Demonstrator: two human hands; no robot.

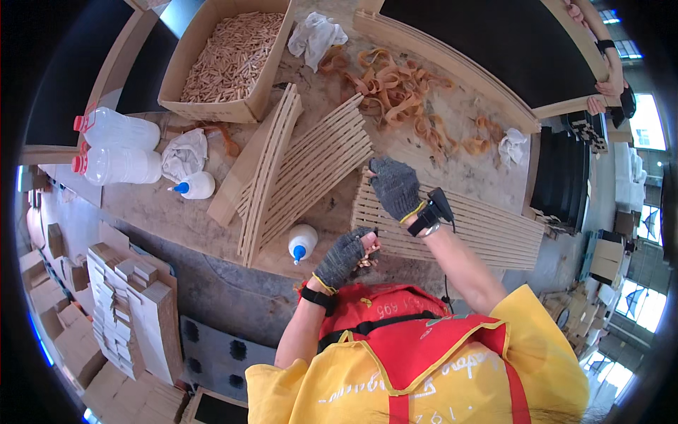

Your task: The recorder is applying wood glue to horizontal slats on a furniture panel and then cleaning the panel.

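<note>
My left hand (342, 259), in a dark grey glove with bare fingertips, is closed around a small bunch of wooden dowels (368, 257) near the table's front edge. My right hand (395, 188), gloved alike, is over the left end of a row of light wooden slats (466, 225) lying side by side. Its fingers are pinched at the slat ends; whatever is between them is too small or hidden. To the left lies another fanned stack of slats (318, 159), with a slat bundle (270, 177) on edge against it. A white glue bottle (302, 240) with a blue tip stands close to my left hand.
Behind are a cardboard box (220, 111) full of dowels, tangled orange straps (399, 88) and white rags (316, 39). Two clear red-capped jugs (123, 166) and a second glue bottle (198, 185) stand left. Another person's hands (609, 78) hold a black wood-framed panel (494, 42) at far right.
</note>
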